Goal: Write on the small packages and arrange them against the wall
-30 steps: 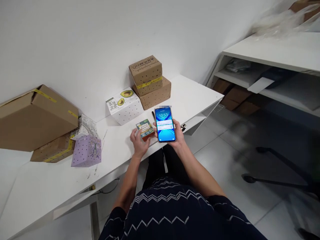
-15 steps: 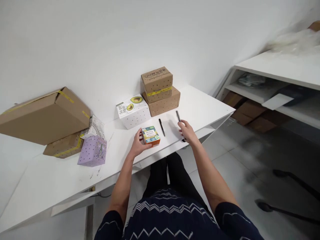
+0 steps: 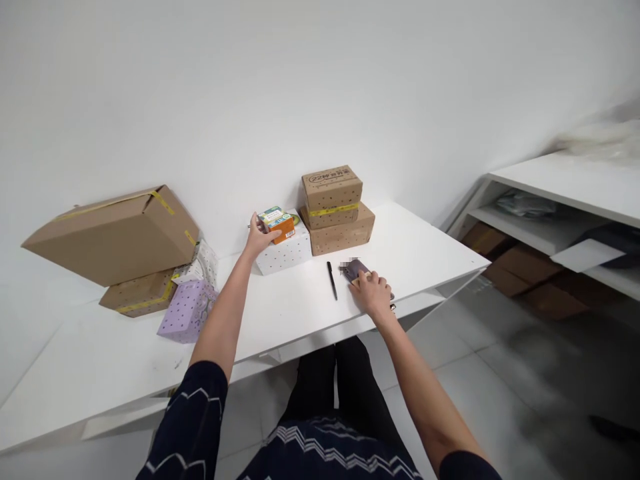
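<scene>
My left hand (image 3: 257, 239) is stretched out to the back of the white table (image 3: 425, 250) and holds a small green and orange box (image 3: 278, 222) on top of the white dotted avocado box (image 3: 286, 253). My right hand (image 3: 373, 297) lies flat on a dark phone (image 3: 354, 269), which is face down on the table near the front edge. A black pen (image 3: 331, 279) lies just left of the phone.
Two stacked brown cartons (image 3: 336, 209) stand right of the avocado box. At the left are a large tilted carton (image 3: 117, 233), a flat brown box (image 3: 137, 299) and a purple dotted box (image 3: 187, 310). White shelves (image 3: 565, 207) with cartons stand at the right.
My right hand has laid the phone face down on the table. My left hand has lifted the small box from the table onto the avocado box. The camera has tilted up.
</scene>
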Tool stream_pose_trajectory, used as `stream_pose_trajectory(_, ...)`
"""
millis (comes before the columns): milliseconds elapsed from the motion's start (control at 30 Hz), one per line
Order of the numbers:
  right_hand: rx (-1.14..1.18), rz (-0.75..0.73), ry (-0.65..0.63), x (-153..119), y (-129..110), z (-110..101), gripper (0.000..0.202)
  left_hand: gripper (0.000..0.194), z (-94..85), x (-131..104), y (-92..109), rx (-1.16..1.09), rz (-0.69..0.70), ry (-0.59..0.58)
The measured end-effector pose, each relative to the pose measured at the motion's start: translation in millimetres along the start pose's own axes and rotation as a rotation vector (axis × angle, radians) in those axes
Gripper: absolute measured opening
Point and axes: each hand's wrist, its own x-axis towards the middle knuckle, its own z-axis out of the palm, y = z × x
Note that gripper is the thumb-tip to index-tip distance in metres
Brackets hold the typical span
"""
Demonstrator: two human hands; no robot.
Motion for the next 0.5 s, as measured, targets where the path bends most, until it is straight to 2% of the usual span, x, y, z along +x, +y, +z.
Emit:
stream_pose_trajectory(67, 0.006, -0.002, 0.016, 0.0, 1.5, 5.3, 0.054, 0.119, 10.0, 20.3, -0.9, 0.025, 0.01, -0.024)
stream_pose_trajectory(133, 0.028, -0.005, 0.014, 0.0, 2.7, 8.0, 0.054, 0.111, 18.9, 28.3, 1.8, 0.126, 0.061, 0.012)
stream_pose_trajectory(200, 0.077, -0.004, -0.001, -1.0, 5.7, 8.7, 0.053, 0.097, 21.8, 18.1, 4.3, 0.271, 0.154, 0.093)
stream_pose_trajectory(267, 0.146, 0.013, 0.008, -4.3, 12.5, 8.4, 0.053, 0.079, 12.2, -13.7, 1.6, 0.408, 0.287, 0.157)
stream_pose_trajectory(333, 0.224, 0.033, 0.092, -9.4, 23.6, 6.7, 0.056, 0.06, -13.5, -64.7, -8.3, 0.538, 0.41, 0.198)
stream_pose_trajectory(367, 0.265, 0.027, 0.172, -12.3, 30.4, 4.5, 0.058, 0.051, -32.2, -95.1, -15.3, 0.616, 0.423, 0.242)
stream_pose_trajectory(433, 0.374, -0.036, 0.347, -18.6, 43.5, -4.0, 0.056, 0.045, -77.4, -157.9, -31.3, 0.779, 0.305, 0.425)
stream_pose_trajectory(500, 0.5, -0.099, 0.463, -25.5, 50.4, -19.0, 0.054, 0.058, -125.1, -211.4, -47.0, 0.905, 0.064, 0.638)
